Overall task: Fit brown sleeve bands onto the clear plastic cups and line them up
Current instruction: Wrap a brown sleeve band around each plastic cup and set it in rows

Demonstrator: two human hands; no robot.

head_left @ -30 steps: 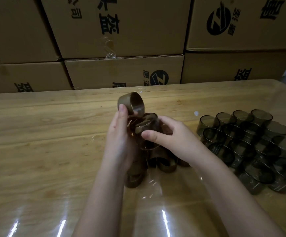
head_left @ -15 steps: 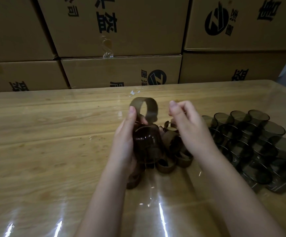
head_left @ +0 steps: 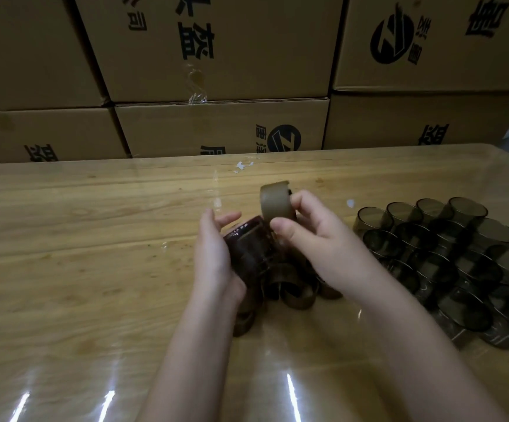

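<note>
Our right hand (head_left: 317, 239) pinches a brown sleeve band (head_left: 276, 202) between thumb and fingers, at 1 o'clock of the tilted cup (head_left: 247, 251) that our left hand (head_left: 216, 257) grips round its side. We cannot tell whether band and cup touch. Loose bands (head_left: 295, 296) lie on the table (head_left: 79, 269) at 6 o'clock of the cup, rows of cups (head_left: 460, 263) stand at 3 o'clock, and cardboard boxes (head_left: 216, 129) are stacked at 12.
</note>
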